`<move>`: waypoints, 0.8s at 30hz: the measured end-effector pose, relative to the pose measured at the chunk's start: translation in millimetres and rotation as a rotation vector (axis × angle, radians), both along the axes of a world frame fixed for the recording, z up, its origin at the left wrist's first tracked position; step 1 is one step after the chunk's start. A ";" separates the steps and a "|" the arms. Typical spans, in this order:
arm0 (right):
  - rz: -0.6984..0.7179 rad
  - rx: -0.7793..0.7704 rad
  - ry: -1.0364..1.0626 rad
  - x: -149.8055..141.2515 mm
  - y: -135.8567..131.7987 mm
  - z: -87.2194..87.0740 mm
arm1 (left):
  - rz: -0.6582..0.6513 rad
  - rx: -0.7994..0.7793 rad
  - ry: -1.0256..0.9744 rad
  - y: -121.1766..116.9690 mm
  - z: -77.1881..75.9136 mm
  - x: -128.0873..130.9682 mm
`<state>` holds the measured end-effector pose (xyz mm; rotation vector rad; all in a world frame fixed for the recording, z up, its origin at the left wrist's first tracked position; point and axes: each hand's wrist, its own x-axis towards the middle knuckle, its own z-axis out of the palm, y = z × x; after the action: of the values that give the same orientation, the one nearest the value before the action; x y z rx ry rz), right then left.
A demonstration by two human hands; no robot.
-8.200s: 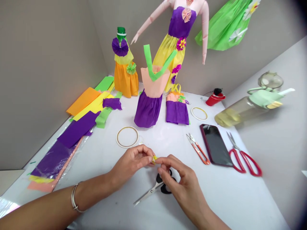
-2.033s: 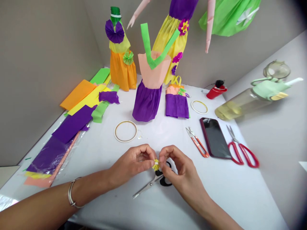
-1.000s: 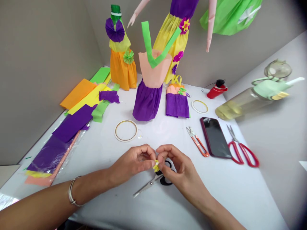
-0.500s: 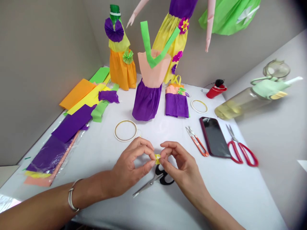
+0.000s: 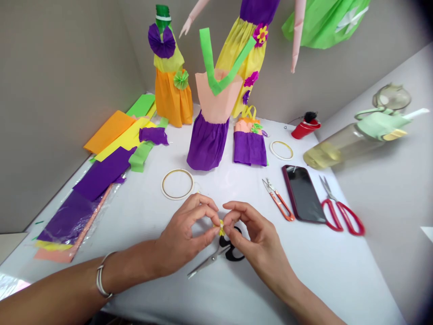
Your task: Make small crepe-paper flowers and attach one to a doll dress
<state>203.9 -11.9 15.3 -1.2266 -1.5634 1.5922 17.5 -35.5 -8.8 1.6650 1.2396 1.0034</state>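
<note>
Left hand and right hand pinch a tiny yellow piece between fingers at lower center, likely for fine control; black-handled scissors lie within reach.

Head camera: up on the worker's own head, the single view, looking forward and steeply down over the white table.
Both hands: left hand and right hand sit low and central, fairly near the lens, seen from above and behind.
Forearms: they run in from the bottom, the left one out of the corner.
Back wall: straight ahead, farthest off; the dressed figure before it is cropped by the top edge.
Sides: wide enough for the left wall and, rightward, the drink bottle.
Top right corner: dark.
</note>
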 end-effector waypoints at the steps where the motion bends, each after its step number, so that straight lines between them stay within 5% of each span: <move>1: 0.002 0.004 -0.001 0.0 -0.1 0.0 | 0.002 0.005 0.005 0.2 0.0 0.1; 24: -0.019 0.065 -0.028 -2.8 -3.9 0.1 | -0.006 0.018 0.010 2.1 1.0 0.8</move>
<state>201.1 -15.7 15.3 -1.2305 -1.6035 1.5068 18.3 -33.4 -7.8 1.6883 1.2352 1.0061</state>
